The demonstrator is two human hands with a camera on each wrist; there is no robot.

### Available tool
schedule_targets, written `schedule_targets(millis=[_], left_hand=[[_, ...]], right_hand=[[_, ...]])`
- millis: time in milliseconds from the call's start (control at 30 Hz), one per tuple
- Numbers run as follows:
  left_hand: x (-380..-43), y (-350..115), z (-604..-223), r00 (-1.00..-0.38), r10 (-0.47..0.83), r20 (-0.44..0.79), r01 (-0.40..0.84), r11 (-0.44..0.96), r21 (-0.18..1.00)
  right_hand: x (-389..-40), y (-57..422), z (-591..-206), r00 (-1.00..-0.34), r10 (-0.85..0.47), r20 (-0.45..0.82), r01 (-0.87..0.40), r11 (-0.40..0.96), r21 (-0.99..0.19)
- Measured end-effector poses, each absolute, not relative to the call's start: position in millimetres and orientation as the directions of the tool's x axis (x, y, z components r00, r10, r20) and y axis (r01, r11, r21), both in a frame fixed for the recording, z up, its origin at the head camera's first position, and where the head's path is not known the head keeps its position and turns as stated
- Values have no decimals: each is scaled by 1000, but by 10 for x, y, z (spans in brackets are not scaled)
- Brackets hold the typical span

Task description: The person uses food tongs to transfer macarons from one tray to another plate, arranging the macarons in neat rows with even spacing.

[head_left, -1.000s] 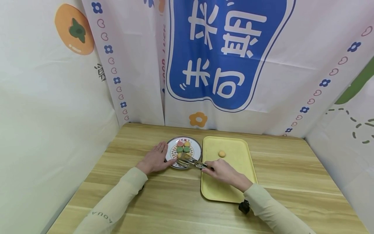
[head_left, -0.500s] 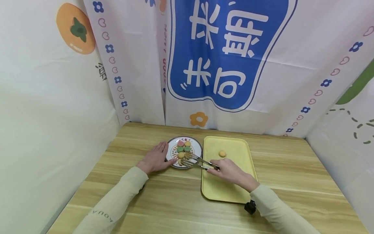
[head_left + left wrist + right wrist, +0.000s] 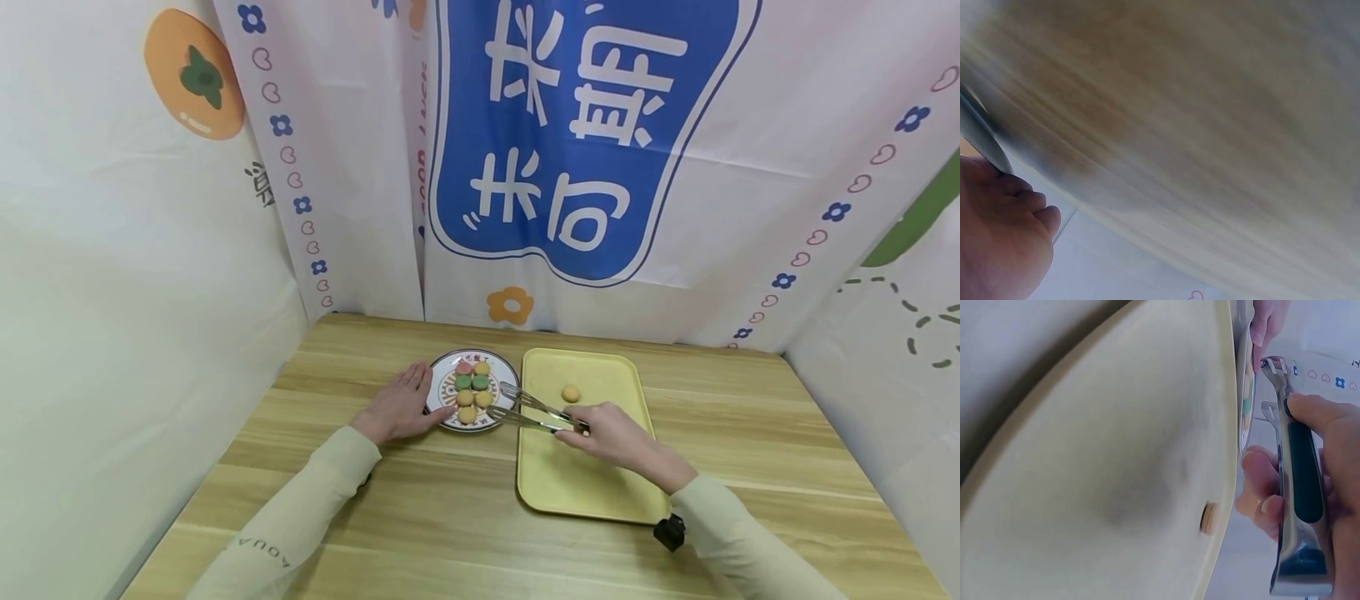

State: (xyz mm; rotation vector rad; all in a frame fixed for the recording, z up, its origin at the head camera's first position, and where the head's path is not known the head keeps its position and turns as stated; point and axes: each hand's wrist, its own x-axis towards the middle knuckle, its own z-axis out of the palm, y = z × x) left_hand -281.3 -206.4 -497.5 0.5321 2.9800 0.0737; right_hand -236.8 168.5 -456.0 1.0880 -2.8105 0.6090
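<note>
My left hand (image 3: 401,405) rests with extended fingers at the left rim of a round white plate (image 3: 504,377); its thumb lies over the near-left edge. On the plate, small macarons stand in two columns: a pink macaron (image 3: 464,368), two green ones (image 3: 480,382) and several yellow ones (image 3: 483,399). My right hand (image 3: 611,433) grips metal tongs (image 3: 528,419), whose arms are spread with nothing between the tips. Those tips hover by the plate's right edge. The right wrist view shows fingers and thumb wrapped around the dark-handled tongs (image 3: 1305,475).
A yellow rectangular tray (image 3: 577,492) lies right of the plate, close beside it. One yellow macaron (image 3: 571,393) sits in its far half. Both stand on a wood-grain table (image 3: 420,525), with a printed cloth backdrop (image 3: 360,208) behind and at the sides.
The tongs have spread and drawn back rightward from the plate with my right hand, leaving a yellow macaron in view at the near right of the group. My left hand stays put.
</note>
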Motion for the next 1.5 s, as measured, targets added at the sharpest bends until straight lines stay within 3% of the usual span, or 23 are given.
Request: schedule_targets(millis=[733,1500], left_hand=[[-2811,-2056,-4969,-931,353,-96,349,935,58],[-2801,-2074,-5001,-932,357,-65,353,933,69]], right_hand=[[-2374,2023,-4554,-790,-572,220,-610,695,-380],[-2391,2388,-4574,-879,-460,125,-471,796,-380]])
